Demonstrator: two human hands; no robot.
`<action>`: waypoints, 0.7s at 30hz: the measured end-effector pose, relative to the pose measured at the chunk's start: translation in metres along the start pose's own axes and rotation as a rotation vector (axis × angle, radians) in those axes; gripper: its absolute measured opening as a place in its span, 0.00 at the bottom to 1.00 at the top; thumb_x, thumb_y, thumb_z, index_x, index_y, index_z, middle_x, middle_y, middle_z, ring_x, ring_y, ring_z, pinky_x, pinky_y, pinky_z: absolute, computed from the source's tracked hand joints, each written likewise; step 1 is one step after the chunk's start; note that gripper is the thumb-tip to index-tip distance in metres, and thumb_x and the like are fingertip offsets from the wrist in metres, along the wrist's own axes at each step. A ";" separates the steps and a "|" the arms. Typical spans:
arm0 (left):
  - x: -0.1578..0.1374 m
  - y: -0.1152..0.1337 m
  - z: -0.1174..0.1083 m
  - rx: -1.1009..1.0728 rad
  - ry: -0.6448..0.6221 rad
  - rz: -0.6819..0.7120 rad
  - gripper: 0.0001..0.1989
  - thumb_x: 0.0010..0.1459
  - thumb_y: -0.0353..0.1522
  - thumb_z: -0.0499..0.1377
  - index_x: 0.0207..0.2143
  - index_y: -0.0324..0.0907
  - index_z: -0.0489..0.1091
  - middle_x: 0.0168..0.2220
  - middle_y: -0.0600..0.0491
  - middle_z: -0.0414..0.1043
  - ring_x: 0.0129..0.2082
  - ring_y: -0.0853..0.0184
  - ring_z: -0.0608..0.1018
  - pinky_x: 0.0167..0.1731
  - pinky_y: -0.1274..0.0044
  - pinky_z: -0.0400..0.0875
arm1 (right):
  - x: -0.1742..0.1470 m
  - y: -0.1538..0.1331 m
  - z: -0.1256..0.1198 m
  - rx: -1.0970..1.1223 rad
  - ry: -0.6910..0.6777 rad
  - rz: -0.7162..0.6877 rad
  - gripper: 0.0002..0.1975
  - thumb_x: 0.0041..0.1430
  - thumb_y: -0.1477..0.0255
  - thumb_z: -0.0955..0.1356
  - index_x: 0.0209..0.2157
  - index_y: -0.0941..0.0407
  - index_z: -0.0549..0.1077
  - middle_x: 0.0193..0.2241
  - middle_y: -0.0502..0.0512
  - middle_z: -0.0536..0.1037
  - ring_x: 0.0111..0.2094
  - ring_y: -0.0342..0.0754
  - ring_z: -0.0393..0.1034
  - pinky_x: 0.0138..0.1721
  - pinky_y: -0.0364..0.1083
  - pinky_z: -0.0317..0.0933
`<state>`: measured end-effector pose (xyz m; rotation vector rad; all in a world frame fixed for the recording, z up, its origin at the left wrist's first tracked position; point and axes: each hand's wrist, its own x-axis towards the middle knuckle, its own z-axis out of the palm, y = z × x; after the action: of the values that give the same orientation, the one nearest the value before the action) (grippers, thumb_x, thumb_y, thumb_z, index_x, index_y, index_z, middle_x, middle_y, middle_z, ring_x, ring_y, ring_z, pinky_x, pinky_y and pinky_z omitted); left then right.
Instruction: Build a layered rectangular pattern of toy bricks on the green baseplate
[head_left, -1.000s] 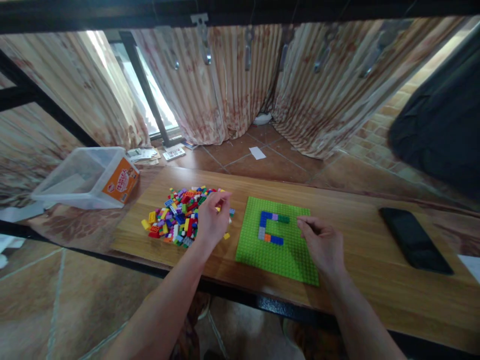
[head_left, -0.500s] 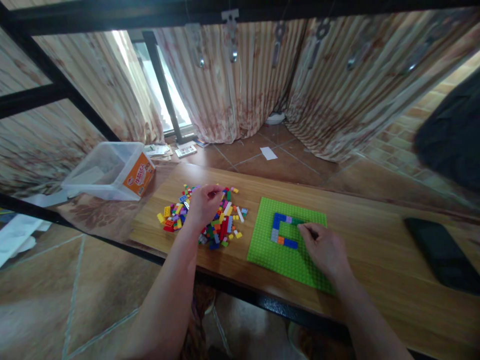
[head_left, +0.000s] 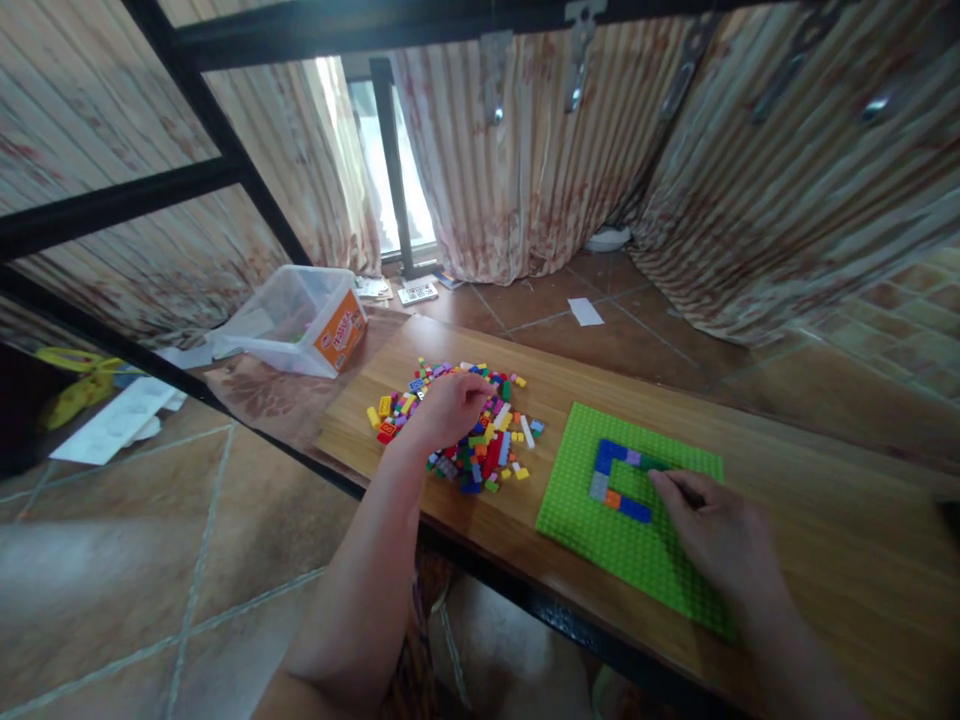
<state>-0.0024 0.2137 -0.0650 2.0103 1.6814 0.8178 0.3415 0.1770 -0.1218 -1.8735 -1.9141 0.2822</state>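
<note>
Over a pile of loose toy bricks (head_left: 491,455) I see my left hand (head_left: 454,408), its fingers pinched together; whatever is between them cannot be made out. To the right lies a bright green baseplate (head_left: 577,500). On it a C-shaped line of bricks is fixed, made of blue bricks (head_left: 606,458), a purple brick (head_left: 634,458), a grey brick (head_left: 599,486), an orange brick (head_left: 613,499) and a dark green brick (head_left: 657,464). My right hand (head_left: 705,520) is closed in a pinch at the dark green brick, partly covering it. Its fingertips hide anything they hold.
The wooden bench top (head_left: 480,345) carries the pile and baseplate. A clear plastic box (head_left: 300,315) with an orange label stands beyond its left end. Black metal bars (head_left: 225,170) cross at the left and top. Paper (head_left: 585,312) lies on the tiled floor.
The view has swung left, so the bench appears further right and the dark phone-like slab has almost left the picture. Both hands stay at the same spots, over the pile and at the baseplate.
</note>
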 end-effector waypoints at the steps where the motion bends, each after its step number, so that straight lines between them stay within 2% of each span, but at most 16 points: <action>1: 0.000 0.002 0.001 0.014 -0.001 0.010 0.14 0.56 0.24 0.53 0.33 0.42 0.78 0.34 0.54 0.80 0.35 0.67 0.79 0.37 0.79 0.71 | 0.000 -0.001 0.000 0.008 0.000 0.002 0.22 0.58 0.51 0.61 0.31 0.51 0.78 0.30 0.54 0.82 0.31 0.53 0.76 0.32 0.49 0.63; 9: 0.002 0.005 0.005 0.067 0.015 0.050 0.14 0.56 0.24 0.53 0.35 0.42 0.79 0.37 0.52 0.80 0.39 0.66 0.79 0.43 0.76 0.72 | 0.002 -0.008 -0.001 0.040 -0.037 0.035 0.21 0.58 0.52 0.62 0.31 0.51 0.77 0.33 0.54 0.82 0.34 0.54 0.76 0.35 0.50 0.64; 15: 0.004 0.004 0.008 0.087 0.010 0.059 0.14 0.56 0.25 0.53 0.34 0.42 0.78 0.37 0.52 0.80 0.39 0.65 0.79 0.43 0.76 0.71 | -0.001 -0.005 0.000 0.008 0.001 -0.025 0.22 0.60 0.52 0.61 0.32 0.52 0.77 0.32 0.56 0.82 0.32 0.53 0.76 0.34 0.49 0.64; 21: 0.003 -0.004 0.001 -0.015 0.018 0.012 0.14 0.56 0.25 0.52 0.34 0.41 0.78 0.34 0.53 0.80 0.36 0.66 0.79 0.38 0.78 0.72 | -0.002 -0.005 0.001 0.034 0.007 -0.023 0.22 0.60 0.52 0.60 0.32 0.53 0.77 0.33 0.56 0.81 0.33 0.54 0.76 0.35 0.50 0.64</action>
<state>-0.0046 0.2173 -0.0678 2.0112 1.6699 0.8526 0.3361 0.1747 -0.1209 -1.8274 -1.9134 0.2989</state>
